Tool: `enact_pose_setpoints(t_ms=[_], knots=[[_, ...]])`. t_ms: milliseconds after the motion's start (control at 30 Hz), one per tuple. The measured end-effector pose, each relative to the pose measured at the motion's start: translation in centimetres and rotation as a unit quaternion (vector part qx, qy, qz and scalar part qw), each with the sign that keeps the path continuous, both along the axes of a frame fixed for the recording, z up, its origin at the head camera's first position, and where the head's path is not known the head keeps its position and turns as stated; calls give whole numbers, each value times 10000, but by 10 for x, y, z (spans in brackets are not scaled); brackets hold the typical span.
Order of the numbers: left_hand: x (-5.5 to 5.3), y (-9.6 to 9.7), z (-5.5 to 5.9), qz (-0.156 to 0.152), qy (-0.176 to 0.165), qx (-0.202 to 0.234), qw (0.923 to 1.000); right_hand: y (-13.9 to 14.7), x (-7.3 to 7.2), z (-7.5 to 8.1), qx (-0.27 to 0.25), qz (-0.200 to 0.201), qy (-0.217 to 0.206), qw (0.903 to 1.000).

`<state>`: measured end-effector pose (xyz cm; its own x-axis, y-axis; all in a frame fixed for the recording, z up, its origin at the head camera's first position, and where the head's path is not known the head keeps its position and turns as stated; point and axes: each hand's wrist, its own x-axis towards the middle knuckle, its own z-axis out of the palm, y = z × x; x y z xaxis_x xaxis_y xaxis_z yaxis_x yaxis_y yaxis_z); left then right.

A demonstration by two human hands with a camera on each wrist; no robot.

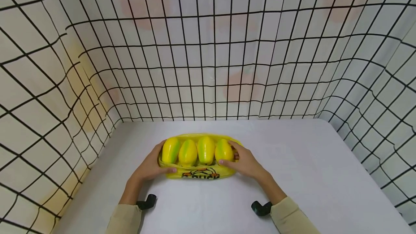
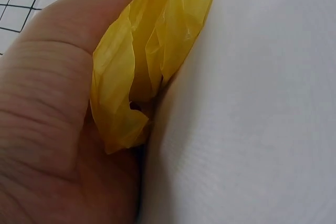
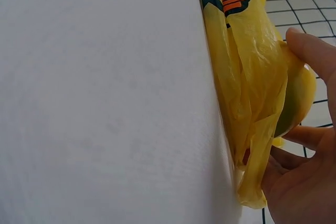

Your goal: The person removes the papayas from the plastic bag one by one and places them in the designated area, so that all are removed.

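A yellow plastic bag [image 1: 208,172] with dark lettering lies spread on the table, its mouth open upward. Several yellow mangoes with green streaks sit in a row inside it, among them a left-end mango [image 1: 170,150] and a right-end mango [image 1: 224,150]. My left hand [image 1: 151,165] holds the bag's left end, thumb along the front edge; its other fingers are mostly hidden. In the left wrist view crumpled bag film [image 2: 149,45] lies against that hand. My right hand [image 1: 245,160] grips the right-end mango, thumb across its front and fingers curled at its far side.
The white table [image 1: 308,176] stretches around the bag. Black wire mesh [image 1: 214,64] stands along the back and both sides, with pale sheeting behind it. Dark wrist-worn devices [image 1: 261,208] sit at both wrists, beside beige sleeves [image 1: 292,217].
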<state>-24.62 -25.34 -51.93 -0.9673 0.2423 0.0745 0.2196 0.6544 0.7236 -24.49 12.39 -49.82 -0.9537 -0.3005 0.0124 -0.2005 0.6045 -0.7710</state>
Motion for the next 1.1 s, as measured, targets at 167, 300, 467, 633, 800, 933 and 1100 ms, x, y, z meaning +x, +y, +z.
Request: enact_pose_setpoints(t_ms=[167, 300, 467, 633, 800, 933, 1100], knots=[[2, -3, 1, -25, -25, 151, 9999, -2, 2, 2, -168, -51, -95, 9998], [3, -5, 2, 12, -46, 162, 9999, -3, 4, 6, -247, -81, -104, 9996], [3, -6, 2, 151, -70, 37, 9999, -2, 2, 7, -341, -39, -119, 9993], [0, 4, 1, 121, -142, 53, 9998, 9, 3, 5, -462, -126, -223, 9986], [-2, 10, -4, 104, -120, 16, 9999, 17, 4, 2, -509, -119, -304, 9982], [0, 5, -5, 158, -110, -5, 9998, 14, 3, -1, -465, -39, -290, 9985], [1, 2, -1, 201, -122, -34, 9997, 10, 1, -1, -553, -20, -260, 9981]])
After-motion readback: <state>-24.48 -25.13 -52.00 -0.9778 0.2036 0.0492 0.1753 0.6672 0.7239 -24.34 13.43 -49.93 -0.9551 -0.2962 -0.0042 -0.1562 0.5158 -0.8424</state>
